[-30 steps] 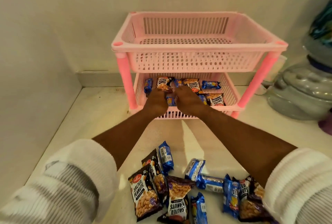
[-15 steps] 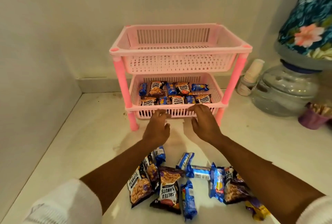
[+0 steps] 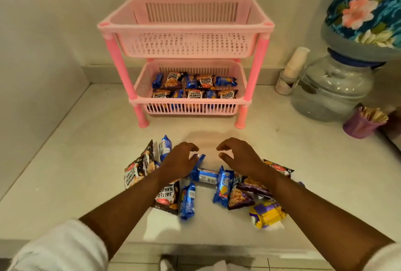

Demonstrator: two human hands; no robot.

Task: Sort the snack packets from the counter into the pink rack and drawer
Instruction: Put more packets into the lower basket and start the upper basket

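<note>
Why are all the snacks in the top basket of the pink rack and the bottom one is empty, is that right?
Not quite. The head view shows the top basket empty; the snacks sit in the bottom basket of the pink rack.

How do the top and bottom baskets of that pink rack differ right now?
The top basket shows no packets inside, while the bottom basket holds two rows of peanut packets and blue biscuit packets. The top basket's front wall is pierced with small holes; the bottom basket's front wall has upright slots. The top basket sits raised on the pink posts, while the bottom basket sits just above the counter. Both are pale pink plastic of similar shape.
</note>
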